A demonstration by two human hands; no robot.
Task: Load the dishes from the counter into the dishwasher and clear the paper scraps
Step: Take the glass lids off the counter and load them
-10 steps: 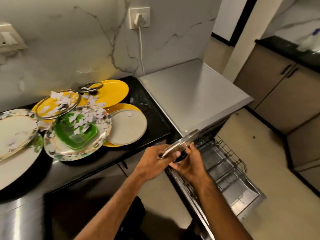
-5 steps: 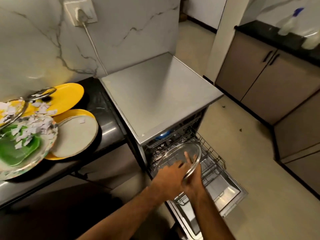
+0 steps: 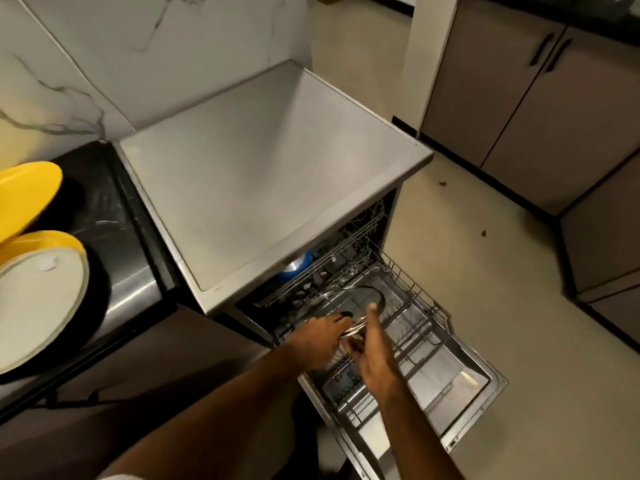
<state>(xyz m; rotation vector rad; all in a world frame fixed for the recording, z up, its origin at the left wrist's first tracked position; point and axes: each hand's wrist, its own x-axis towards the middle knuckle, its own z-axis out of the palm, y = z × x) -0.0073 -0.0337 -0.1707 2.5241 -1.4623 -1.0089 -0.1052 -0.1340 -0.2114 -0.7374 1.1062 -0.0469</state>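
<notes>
A glass lid (image 3: 360, 296) with a metal rim and black knob lies tilted over the pulled-out lower rack (image 3: 420, 308) of the open dishwasher (image 3: 270, 174). My left hand (image 3: 317, 341) grips the lid at its near edge by the knob. My right hand (image 3: 375, 358) holds the rim from the right, one finger pointing up along it. On the black counter (image 3: 114, 237) at the left edge are a yellow plate (image 3: 24, 195) and a white plate (image 3: 38, 306) stacked on another yellow one, with a paper scrap (image 3: 52, 263) on it.
The dishwasher door (image 3: 464, 382) lies open and flat over the floor at lower right. A blue item (image 3: 294, 268) sits in the upper rack. Grey cabinets (image 3: 554, 98) line the right side, with beige floor (image 3: 485, 265) between.
My view swung right and down, so most counter dishes left the frame. Both hands carried the glass lid from counter height down into the lower rack.
</notes>
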